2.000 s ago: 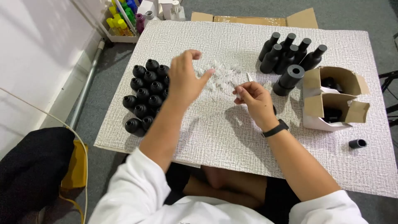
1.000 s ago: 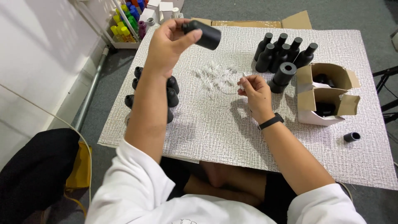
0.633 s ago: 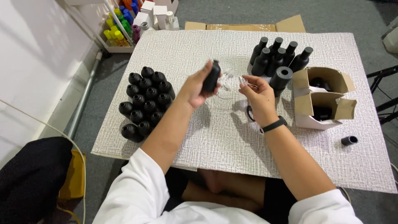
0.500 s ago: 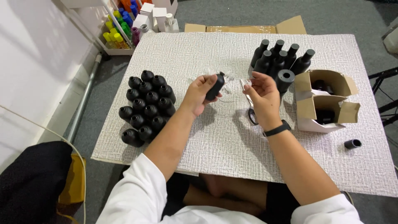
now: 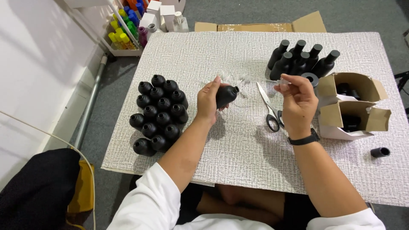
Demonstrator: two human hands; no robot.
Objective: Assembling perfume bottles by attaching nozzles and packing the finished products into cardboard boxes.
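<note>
The left hand (image 5: 207, 100) is closed around a small black bottle (image 5: 226, 96), holding it tilted on its side above the desk (image 5: 238, 153) with its open neck turned toward the right hand (image 5: 298, 104). Two seconds ago that hand was still reaching over the cluster of uncapped black bottles (image 5: 158, 113) at the desk's left side; a second ago it had one bottle lifted high, and since then it has brought it down and inward to the middle of the desk.

The right hand has risen a little from the desk over the same stretch. Its thumb and fingertips are pinched on a small clear plastic piece (image 5: 282, 81); what kind of piece it is cannot be made out. It is held level with the bottle's neck but apart from it, so the two are not yet joined.

Between the hands lie a pair of scissors (image 5: 269, 108) and a scatter of small clear pieces (image 5: 236, 79). Behind the right hand stand capped black bottles (image 5: 300, 59), with open cardboard boxes (image 5: 351, 106) to the right and a loose black cap (image 5: 379, 152) near the desk's right edge.
</note>
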